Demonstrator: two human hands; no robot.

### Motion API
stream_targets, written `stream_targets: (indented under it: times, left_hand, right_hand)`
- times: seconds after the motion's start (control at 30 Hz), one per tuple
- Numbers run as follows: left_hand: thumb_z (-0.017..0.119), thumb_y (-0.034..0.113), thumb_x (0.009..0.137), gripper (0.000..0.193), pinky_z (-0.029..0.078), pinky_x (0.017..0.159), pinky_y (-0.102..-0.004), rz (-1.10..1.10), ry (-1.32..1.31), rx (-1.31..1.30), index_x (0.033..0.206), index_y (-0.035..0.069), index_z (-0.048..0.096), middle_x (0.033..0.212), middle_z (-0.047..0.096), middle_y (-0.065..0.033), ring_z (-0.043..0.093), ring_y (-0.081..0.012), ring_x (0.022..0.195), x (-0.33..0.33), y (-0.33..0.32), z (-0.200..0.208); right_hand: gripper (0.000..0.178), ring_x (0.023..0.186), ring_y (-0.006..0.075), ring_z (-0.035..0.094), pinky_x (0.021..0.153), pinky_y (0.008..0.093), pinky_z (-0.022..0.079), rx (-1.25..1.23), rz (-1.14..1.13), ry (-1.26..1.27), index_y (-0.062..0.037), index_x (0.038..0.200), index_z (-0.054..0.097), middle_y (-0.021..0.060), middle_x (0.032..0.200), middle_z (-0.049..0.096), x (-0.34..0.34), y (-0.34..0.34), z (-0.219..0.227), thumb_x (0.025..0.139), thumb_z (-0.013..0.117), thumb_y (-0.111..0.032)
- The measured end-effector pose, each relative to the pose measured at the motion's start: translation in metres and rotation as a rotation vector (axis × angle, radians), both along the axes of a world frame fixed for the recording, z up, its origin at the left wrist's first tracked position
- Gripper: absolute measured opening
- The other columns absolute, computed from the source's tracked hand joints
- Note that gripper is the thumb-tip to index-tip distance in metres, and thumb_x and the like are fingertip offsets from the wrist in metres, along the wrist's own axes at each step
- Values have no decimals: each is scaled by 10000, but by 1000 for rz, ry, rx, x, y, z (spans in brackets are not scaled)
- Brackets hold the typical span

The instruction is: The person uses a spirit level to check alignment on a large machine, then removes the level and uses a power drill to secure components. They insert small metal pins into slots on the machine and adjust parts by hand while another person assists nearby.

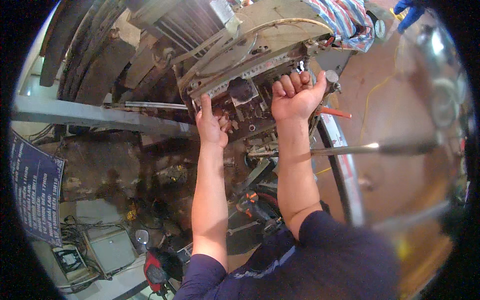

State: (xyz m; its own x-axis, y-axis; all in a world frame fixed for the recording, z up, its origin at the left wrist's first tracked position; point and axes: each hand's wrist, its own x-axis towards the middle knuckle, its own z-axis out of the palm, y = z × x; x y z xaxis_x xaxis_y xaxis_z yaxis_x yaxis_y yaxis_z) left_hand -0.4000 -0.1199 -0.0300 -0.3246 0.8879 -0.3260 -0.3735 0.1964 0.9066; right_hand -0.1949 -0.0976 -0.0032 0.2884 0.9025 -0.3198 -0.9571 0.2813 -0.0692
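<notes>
A grimy metal machine bed (250, 75) lies in front of me, with a row of small round pieces along its rail and a dark block (242, 90) in the middle. At its left end, my left hand (212, 129) is turned palm up, thumb stretched along the frame and fingers curled; what they close on is hidden. My right hand (299, 97), also palm up, is closed at the right end with fingers curled in. Its thumb points up beside a round metal knob (331, 76). Whether this fist holds a part cannot be seen.
A pale steel beam (100, 114) runs in from the left. An orange handle (336, 112) and a metal rod (345, 149) stick out at right. Below lie a wrench (242, 228), cables and a grey box (112, 250). A blue-gloved hand (411, 15) shows at the far right.
</notes>
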Motion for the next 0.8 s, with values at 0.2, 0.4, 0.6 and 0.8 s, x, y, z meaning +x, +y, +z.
stream_targets:
  times: [0.2, 0.4, 0.6, 0.8]
  left_hand:
    - [753, 657, 1004, 532, 196, 453, -306, -94, -80, 28, 891, 156, 615, 628, 385, 91, 279, -79, 467, -12, 1, -2]
    - [748, 659, 1005, 547, 197, 453, -309, -91, -78, 39, 900, 141, 606, 627, 385, 84, 273, -75, 459, -9, 2, -2]
    - [741, 657, 1012, 557, 209, 455, -305, -39, -44, 10, 922, 125, 604, 631, 408, 71, 292, -74, 473, -4, -5, 1]
    - [736, 658, 1014, 550, 224, 451, -290, -42, -50, 12, 992, 123, 611, 672, 516, 50, 337, -71, 473, -5, -5, -1]
  right_hand:
    - [500, 527, 118, 262, 475, 316, 216, -36, -16, -23, -196, 829, 471, -55, 645, 297, 1, -1, -6, 1107, 511, -609]
    - [467, 535, 116, 274, 482, 308, 220, -52, -13, 11, -201, 850, 480, -57, 649, 302, -2, 0, -9, 1118, 524, -580]
    - [429, 545, 116, 280, 496, 314, 247, -76, 26, -35, -205, 864, 479, -55, 654, 291, -4, -3, -10, 1128, 534, -538]
    - [438, 533, 116, 273, 503, 322, 258, -56, -7, 9, -196, 857, 480, -51, 645, 289, -2, -5, -5, 1127, 527, -538]
